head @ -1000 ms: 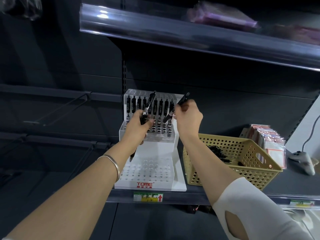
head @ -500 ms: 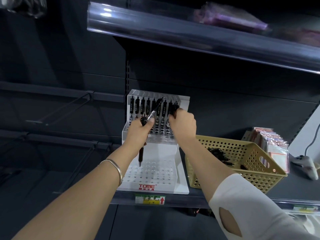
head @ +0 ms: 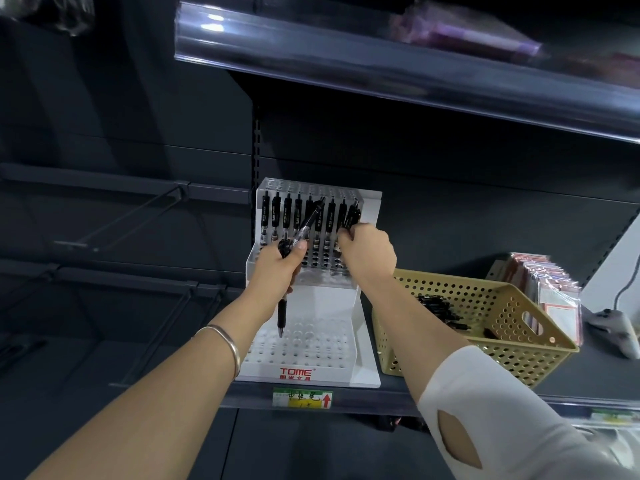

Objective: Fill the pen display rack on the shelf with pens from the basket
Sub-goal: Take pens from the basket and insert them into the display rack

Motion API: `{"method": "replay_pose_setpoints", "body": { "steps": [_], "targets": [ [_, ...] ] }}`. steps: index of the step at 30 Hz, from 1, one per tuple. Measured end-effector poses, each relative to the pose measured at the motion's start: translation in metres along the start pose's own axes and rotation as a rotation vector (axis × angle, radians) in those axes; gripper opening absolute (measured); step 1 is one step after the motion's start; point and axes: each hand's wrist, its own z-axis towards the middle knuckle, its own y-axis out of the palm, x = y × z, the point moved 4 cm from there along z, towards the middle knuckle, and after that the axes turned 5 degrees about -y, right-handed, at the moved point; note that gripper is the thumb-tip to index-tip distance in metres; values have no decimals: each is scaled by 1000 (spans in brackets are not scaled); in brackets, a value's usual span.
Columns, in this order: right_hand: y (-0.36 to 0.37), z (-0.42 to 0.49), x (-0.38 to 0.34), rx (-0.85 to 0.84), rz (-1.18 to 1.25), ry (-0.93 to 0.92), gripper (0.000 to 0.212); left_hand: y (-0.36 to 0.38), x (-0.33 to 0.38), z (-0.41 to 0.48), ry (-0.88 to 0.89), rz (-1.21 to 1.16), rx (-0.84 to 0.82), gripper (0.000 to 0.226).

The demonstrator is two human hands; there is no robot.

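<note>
Head view: the right hand (head: 369, 252), its pen (head: 353, 216) raised a second ago, now pinches it into the rack's (head: 332, 370) back-row right end, nearly filling another slot, while the left hand (head: 277, 268) grips spare pens (head: 282, 313) before the rack.

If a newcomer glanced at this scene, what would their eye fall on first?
The white pen rack in the middle of the shelf draws the eye, with a row of black pens standing in its upper tier. Both hands work there: the left hand grips spare pens, and the right hand pinches a pen at the row's right end. Beside the rack on the right sits a yellow basket holding more pens.
</note>
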Motion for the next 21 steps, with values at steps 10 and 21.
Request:
{"method": "replay_pose_setpoints", "body": {
  "steps": [10, 21],
  "targets": [
    [-12, -13, 12, 146, 266, 6, 23, 8, 2, -4, -16, -77, -40, 27],
    [-24, 13, -7, 170, 266, -147, 23, 13, 7, 2, -30, -69, -29, 24]
  ]
}}
